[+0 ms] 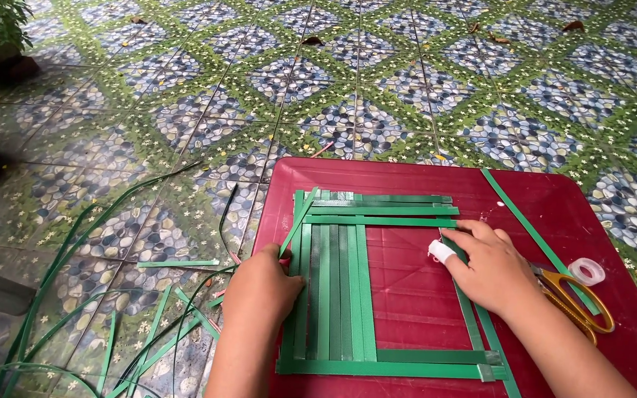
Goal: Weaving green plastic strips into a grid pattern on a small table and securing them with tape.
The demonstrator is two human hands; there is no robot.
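Mid-weave, by the look of it, on a red rectangular plastic worktop (407, 295) set over a floor of green-and-blue pebble-pattern tiles (407, 88). Lying flat near the worktop's middle: a partly woven frame of flat green plastic strips (333, 295), with a dense band of upright strips on its left side, crosswise strips at top and bottom, and bare red showing in between. At the frame's left edge, the left hand (259, 284), seen from the back, fingers curled and seemingly pinching the lower end of a loose narrow green strip (298, 221) that slants up over the upright band. On the frame's right side, the right hand (488, 269), fingers spread and pressed flat on the single slanting green upright (473, 324), thumb wrapped in a white bandage (440, 252). Just beside that wrist, yellow-handled scissors (576, 295) and a small clear tape roll (587, 271); near them, one long green strip (532, 228) lying diagonally. Off the worktop to the left, scattered green offcuts and long strips (75, 295) on the floor. Judging from this, any further pass calls for keeping the frame pinned flat and square while feeding the loose strip over and under without buckling.
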